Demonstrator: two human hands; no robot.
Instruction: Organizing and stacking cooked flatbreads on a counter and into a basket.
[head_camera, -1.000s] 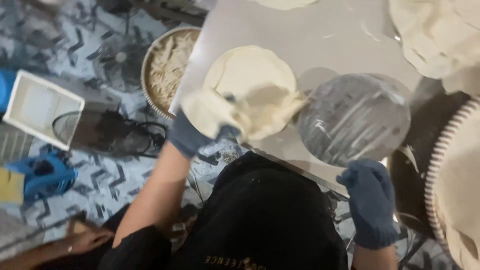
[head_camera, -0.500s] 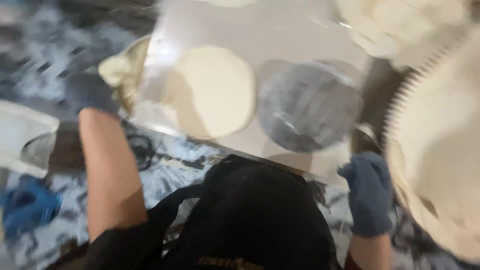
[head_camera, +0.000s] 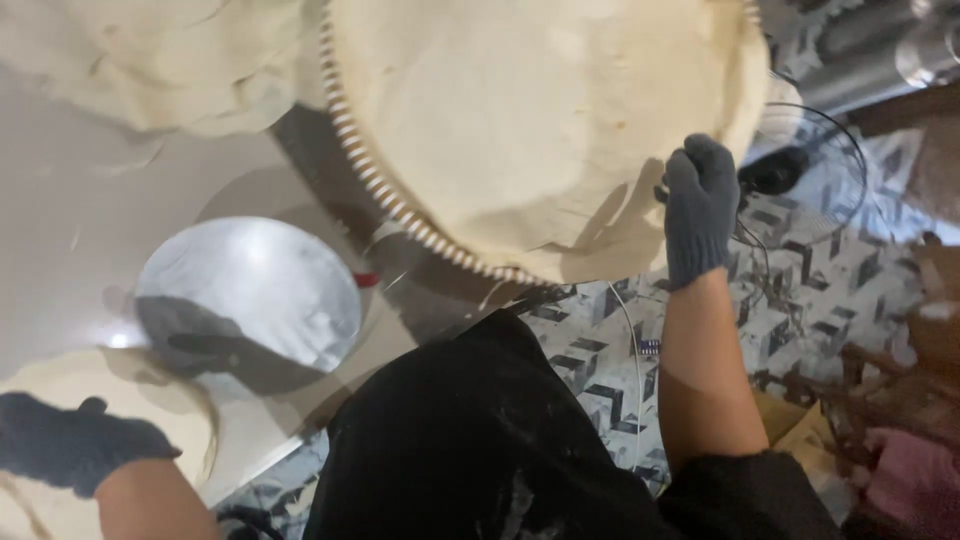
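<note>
Head-cam view looking down at a person in a black top, both hands in dark gloves. Landmark: round metal plate (head_camera: 250, 295) on a pale worktop (head_camera: 90, 230). Up and to the right of the plate, a big round tray (head_camera: 400, 215) w/ a beaded rim, covered by a wide sheet of flat dough (head_camera: 530, 120). Right hand (head_camera: 700, 205) at the dough's far edge from the plate, fingers curled shut on that edge. Below and left of the plate, left hand (head_camera: 75, 440) lies on a second dough round (head_camera: 60, 385), fingers closed; what it grips, can't tell. Above the plate, a lumpy dough heap (head_camera: 150, 60). Patterned floor (head_camera: 790, 290) farther right, beyond the tray.
</note>
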